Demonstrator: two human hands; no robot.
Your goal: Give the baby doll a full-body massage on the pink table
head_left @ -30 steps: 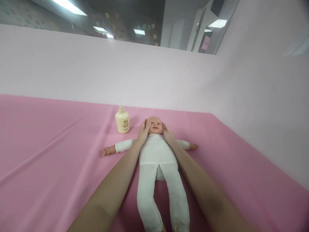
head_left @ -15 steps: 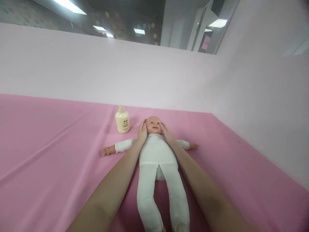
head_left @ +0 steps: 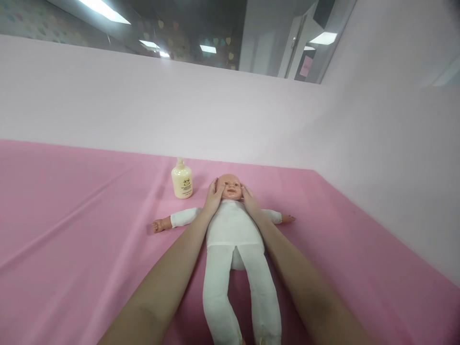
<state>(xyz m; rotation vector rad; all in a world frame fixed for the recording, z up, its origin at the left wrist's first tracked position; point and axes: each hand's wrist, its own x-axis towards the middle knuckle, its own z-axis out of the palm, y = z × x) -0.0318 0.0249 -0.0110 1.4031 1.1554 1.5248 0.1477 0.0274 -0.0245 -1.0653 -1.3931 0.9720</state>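
Note:
A baby doll [head_left: 235, 225] in white cloth lies on its back, its head away from me and its arms spread out. My left hand [head_left: 214, 196] cups the left side of the doll's head, with the thumb on its cheek. Against the other side of the head rests my right hand [head_left: 249, 199], thumb near the cheek and fingers partly hidden behind the head. The head is held between both palms. My forearms run along either side of the doll's body.
A pale yellow pump bottle [head_left: 182, 181] stands upright, left of the doll's head. Under everything lies a pink sheet [head_left: 72, 230] with some creases. A white wall [head_left: 143, 105] rises behind and on the right, with a window [head_left: 201, 28] above.
My left thumb has moved inward onto the doll's cheek. The doll's head has shifted very slightly to the right in view; the bottle stays put.

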